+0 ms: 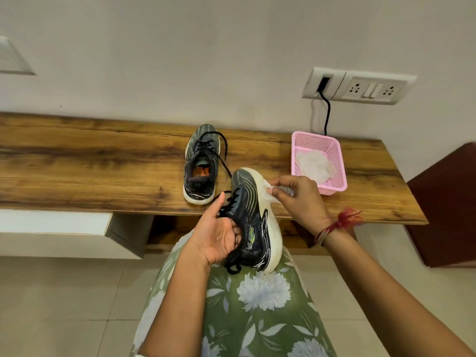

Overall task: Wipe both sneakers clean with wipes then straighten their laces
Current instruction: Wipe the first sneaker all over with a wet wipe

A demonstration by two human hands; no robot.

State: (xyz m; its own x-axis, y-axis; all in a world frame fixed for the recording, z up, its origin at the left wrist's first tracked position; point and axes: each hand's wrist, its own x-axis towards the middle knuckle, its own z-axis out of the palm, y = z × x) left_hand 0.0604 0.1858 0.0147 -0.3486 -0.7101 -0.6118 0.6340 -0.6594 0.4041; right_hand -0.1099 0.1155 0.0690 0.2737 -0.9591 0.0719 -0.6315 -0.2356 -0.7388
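Now holding shoe (pixel 253 220) in left grip (pixel 219 235), pinching wipe (pixel 268 191) in right grip (pixel 296 199); can slip under hard rubbing.

The sneaker (pixel 253 217) I hold has glossy dark cloth and a smooth white sole (pixel 275 235). My wipe (pixel 269 194) is thin paper. The shelf (pixel 103 163) is grainy matt wood, the basket (pixel 339 161) perforated pink plastic.

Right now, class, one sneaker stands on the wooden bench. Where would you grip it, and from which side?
Probably the heel collar of the sneaker, from above on the near side. It stands upright on its sole, heel nearest, opening facing up, so it can be hooked from inside.
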